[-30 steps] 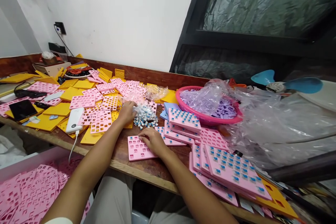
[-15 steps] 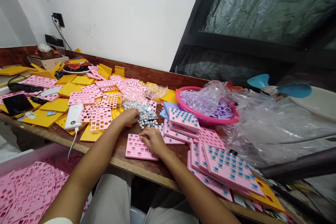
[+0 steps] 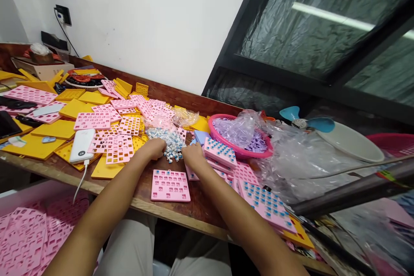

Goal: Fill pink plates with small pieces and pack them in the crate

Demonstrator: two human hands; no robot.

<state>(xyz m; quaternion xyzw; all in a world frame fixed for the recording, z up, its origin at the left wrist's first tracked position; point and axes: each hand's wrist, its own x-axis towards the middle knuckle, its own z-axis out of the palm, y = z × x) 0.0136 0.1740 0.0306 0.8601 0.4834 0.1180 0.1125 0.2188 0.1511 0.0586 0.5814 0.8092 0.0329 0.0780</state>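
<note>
Bench (image 3: 194, 211) carried a pink tray (image 3: 170, 185), stiff and light, near its front edge. Beyond it lay small switches (image 3: 173, 143), hard, light, best pinched by their sides. Left hand (image 3: 153, 148) and right hand (image 3: 193, 155) rested there, fingers curled; grip indiscernible.

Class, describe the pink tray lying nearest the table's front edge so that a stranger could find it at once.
Start at the wooden table and follow its front edge to the gap between the person's forearms. There a square pink tray lies flat and alone. Unlike the stacked trays on its right, packed with blue pieces, its slots are mostly empty.
</note>
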